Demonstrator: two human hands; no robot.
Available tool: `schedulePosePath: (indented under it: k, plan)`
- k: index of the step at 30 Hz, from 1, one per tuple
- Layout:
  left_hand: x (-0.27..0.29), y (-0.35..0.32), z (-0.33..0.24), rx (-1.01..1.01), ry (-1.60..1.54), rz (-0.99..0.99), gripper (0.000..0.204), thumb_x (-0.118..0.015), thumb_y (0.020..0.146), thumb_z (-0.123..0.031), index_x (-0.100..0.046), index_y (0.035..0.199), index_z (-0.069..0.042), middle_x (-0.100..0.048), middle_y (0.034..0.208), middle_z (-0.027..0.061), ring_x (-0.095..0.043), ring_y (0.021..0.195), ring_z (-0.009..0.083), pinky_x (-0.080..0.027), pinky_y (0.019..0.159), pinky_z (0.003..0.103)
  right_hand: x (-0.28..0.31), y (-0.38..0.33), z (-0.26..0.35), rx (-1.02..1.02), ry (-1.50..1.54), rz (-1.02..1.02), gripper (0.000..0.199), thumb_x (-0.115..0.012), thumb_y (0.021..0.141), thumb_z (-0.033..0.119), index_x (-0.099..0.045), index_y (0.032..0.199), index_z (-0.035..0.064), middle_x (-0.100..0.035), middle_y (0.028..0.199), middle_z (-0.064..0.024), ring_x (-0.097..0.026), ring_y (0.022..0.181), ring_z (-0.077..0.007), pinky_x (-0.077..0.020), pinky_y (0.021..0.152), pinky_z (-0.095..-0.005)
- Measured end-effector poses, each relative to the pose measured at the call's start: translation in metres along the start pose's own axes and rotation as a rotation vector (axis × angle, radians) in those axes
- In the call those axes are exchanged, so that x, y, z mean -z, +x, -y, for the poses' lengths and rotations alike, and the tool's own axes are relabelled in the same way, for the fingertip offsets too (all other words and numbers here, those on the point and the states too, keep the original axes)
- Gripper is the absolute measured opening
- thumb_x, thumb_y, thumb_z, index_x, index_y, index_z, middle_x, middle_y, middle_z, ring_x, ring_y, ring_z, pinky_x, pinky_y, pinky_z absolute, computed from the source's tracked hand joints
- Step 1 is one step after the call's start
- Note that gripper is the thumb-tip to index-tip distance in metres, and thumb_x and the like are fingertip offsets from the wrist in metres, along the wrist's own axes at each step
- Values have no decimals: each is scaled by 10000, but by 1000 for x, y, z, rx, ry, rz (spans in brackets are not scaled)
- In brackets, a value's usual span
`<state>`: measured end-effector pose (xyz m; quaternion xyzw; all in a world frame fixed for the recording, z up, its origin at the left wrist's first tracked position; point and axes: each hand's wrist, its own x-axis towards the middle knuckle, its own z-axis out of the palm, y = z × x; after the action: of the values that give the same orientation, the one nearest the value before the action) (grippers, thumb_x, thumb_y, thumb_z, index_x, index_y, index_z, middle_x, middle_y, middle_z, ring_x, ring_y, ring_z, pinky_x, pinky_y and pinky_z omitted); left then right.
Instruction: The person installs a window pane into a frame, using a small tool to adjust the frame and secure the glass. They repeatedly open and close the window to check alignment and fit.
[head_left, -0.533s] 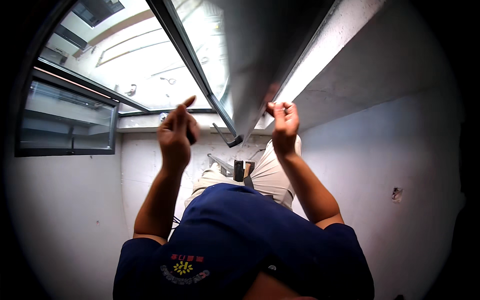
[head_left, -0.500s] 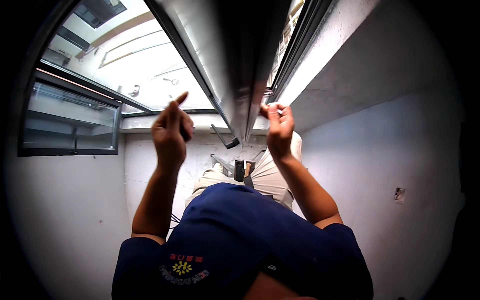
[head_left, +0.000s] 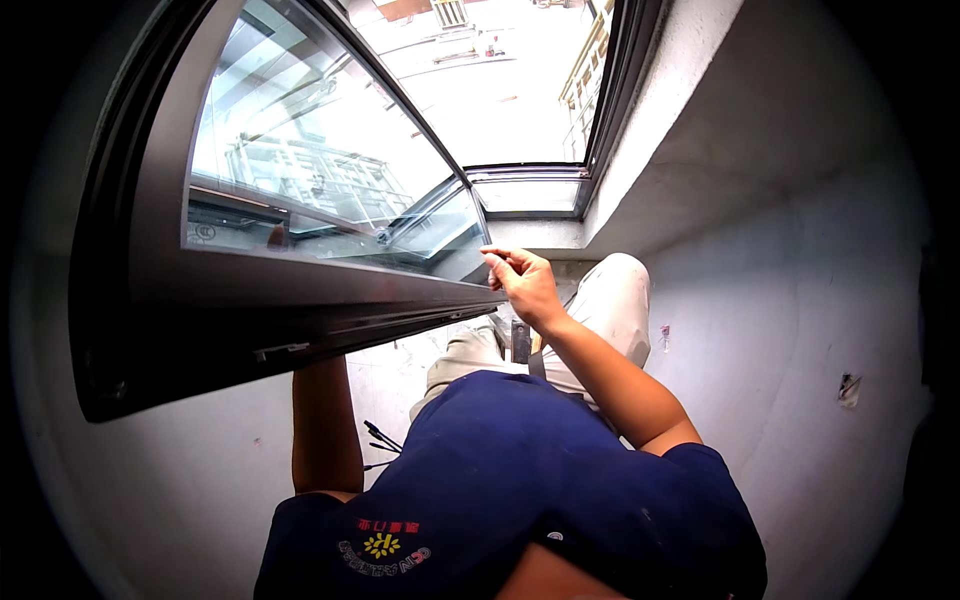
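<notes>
A dark-framed window sash (head_left: 330, 275) with a glass pane stands swung inward across the upper left, over my left arm. My left hand (head_left: 277, 237) is behind it; only what looks like a fingertip shows faintly through the glass. The frame hides the rest, so its grip cannot be seen. My right hand (head_left: 527, 288) is at the sash's right-hand end, with thumb and forefinger pinched together against or right beside its edge. Whatever is between those fingers is too small to make out. A small metal latch piece (head_left: 283, 351) sits on the sash's lower edge.
The fixed window frame (head_left: 590, 160) surrounds the bright opening at the top. A pale wall (head_left: 760, 300) with a small box-like hole (head_left: 849, 390) is on the right. Dark cables (head_left: 383, 440) hang left of my body, and a dark tool holder (head_left: 521, 342) is at my waist.
The sash has swung from nearly edge-on in the middle to broad across the left. My left hand has gone behind it. My right hand has moved slightly left and nearer to me.
</notes>
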<state>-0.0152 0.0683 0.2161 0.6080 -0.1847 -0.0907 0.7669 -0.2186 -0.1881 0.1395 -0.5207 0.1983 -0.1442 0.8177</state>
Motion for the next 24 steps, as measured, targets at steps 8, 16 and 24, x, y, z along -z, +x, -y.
schedulePosePath:
  k: [8,16,24]
  plan:
    - [14,15,75,159,3,50,334,-624,977,-244,-633,1187,15,-667,857,50,-623,737,115,-495,702,236,18,64,-37,-180,-218,11,250,-616,974,162,-671,1125,-30,-673,826,-45,-625,758,-112,-504,736,-248]
    - [29,67,182,247,133,201,326,-628,976,-233,-653,1174,25,-698,890,64,-640,769,113,-514,756,248,-3,153,-31,-99,-317,74,272,-592,990,202,-682,1126,-16,-629,830,8,-556,756,-81,-479,746,-235]
    - [19,94,173,128,321,9,336,-586,978,-245,-644,1178,20,-666,869,62,-614,760,138,-487,740,257,-25,230,-42,-68,29,-16,186,-635,925,44,-602,1057,-83,-695,914,-144,-705,844,-216,-591,806,-313]
